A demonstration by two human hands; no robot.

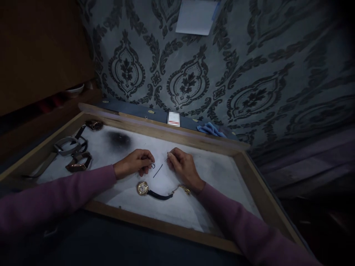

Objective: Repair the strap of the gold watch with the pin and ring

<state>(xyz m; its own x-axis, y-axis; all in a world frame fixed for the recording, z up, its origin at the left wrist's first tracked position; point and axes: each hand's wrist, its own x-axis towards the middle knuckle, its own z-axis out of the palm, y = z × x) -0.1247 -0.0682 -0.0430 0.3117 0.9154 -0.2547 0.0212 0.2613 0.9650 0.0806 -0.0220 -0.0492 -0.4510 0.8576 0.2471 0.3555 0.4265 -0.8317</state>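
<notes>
two hands are at work over the white lining point(222, 177) of a wood-rimmed tray point(246, 166). the left hand point(146, 162) is mostly closed, with a small dark loop point(153, 166) showing at the thumb and fingertips; the grip appears to be a light pinch, suited to so small a part. the right hand point(169, 157) is curled, thumb drawn in near the forefinger; whether it holds anything cannot be told. a thin dark strip point(158, 170) lies slantwise on the lining between the hands, within easy reach of both.

the gold-cased watch point(142, 188) lies dial up just on the near side of the hands, its dark strap point(161, 195) stretched toward a gold-coloured clasp point(185, 189) by the right wrist; this placing presumably keeps it handy. several other watches point(79, 162) are grouped at the left end, probably to spare the middle.

edges: the raised rim should check small parts from rolling off. the near rim runs close below the watch. open room: widest to the right of the right hand; leftward movement is limited by the grouped watches.
</notes>
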